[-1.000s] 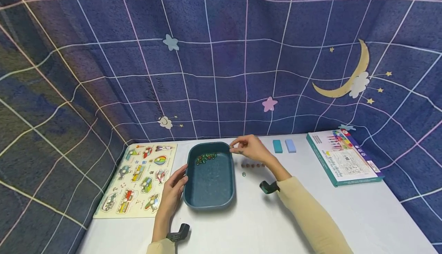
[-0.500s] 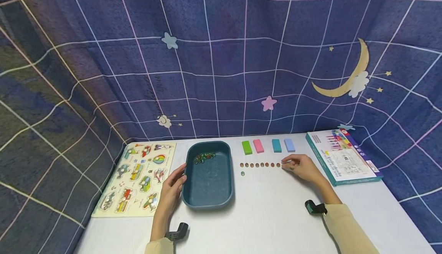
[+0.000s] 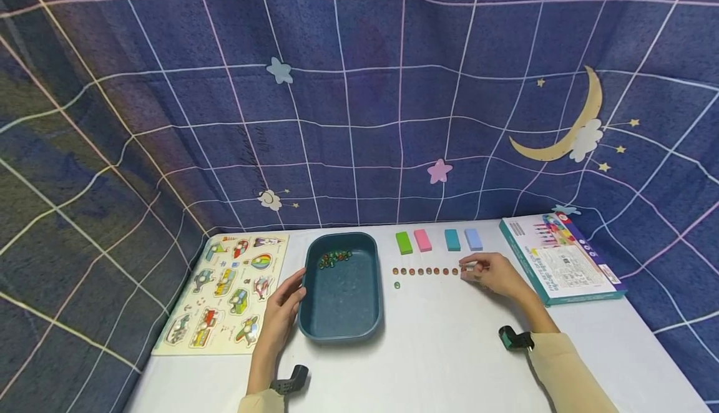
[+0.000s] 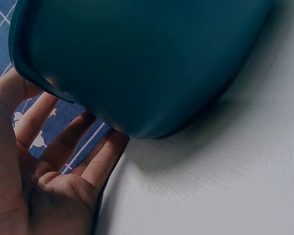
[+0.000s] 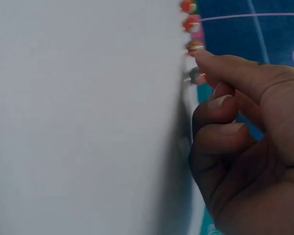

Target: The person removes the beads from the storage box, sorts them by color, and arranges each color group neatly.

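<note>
The marble at the right end of the row of marbles, right of the tray, looks small, hard, slippery and prone to rolling, best pinched across its middle. The right hand pinches it with curled fingers; the left hand rests flat and relaxed against the tray's left wall.

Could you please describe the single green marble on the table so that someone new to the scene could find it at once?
Start at the dark teal tray in the middle of the white table. Just to its right runs a row of orange-brown marbles. The green marble lies alone just below that row's left end, the only green one outside the tray.
</note>
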A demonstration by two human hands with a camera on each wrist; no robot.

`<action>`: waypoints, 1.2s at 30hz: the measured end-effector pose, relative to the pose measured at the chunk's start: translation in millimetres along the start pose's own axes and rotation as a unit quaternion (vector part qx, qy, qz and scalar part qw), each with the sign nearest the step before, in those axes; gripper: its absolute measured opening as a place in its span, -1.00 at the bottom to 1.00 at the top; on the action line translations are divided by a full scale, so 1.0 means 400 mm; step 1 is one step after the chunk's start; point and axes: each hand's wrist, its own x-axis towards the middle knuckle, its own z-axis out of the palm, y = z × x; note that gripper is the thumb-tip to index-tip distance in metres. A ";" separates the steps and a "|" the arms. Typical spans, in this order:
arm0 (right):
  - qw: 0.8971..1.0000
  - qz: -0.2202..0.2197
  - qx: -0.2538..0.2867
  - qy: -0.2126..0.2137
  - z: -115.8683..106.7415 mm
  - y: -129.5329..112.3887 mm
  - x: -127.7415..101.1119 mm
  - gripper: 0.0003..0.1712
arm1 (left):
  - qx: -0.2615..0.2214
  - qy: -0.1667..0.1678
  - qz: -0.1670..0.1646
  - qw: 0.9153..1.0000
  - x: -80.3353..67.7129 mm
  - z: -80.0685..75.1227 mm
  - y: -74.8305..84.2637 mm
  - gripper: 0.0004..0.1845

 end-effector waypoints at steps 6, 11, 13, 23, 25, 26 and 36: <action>0.998 0.002 0.069 -0.004 -0.007 -0.115 0.045 -0.60 | -0.003 -0.001 0.000 1.000 0.000 -0.001 -0.003 -0.47; 0.994 -0.041 0.103 -0.016 0.055 -0.264 0.128 -0.67 | -0.003 0.000 0.000 1.000 -0.001 -0.006 -0.001 -0.47; 0.992 -0.066 0.102 -0.026 0.102 -0.325 0.166 -0.70 | -0.004 0.001 0.000 1.000 -0.001 -0.007 -0.001 -0.47; 0.983 -0.113 0.111 -0.095 0.373 -0.540 0.288 -0.70 | -0.004 -0.001 -0.003 1.000 0.001 0.000 -0.005 -0.47; 0.985 -0.110 0.085 -0.100 0.420 -0.541 0.304 -0.74 | -0.007 -0.001 -0.002 1.000 0.000 0.002 -0.006 -0.47; 0.987 -0.108 0.065 -0.102 0.441 -0.536 0.309 -0.78 | -0.008 -0.001 -0.002 1.000 -0.001 0.002 -0.007 -0.48; 0.984 -0.092 -0.087 -0.121 0.540 -0.494 0.320 -0.82 | -0.008 -0.011 0.005 1.000 0.002 -0.006 -0.006 -0.47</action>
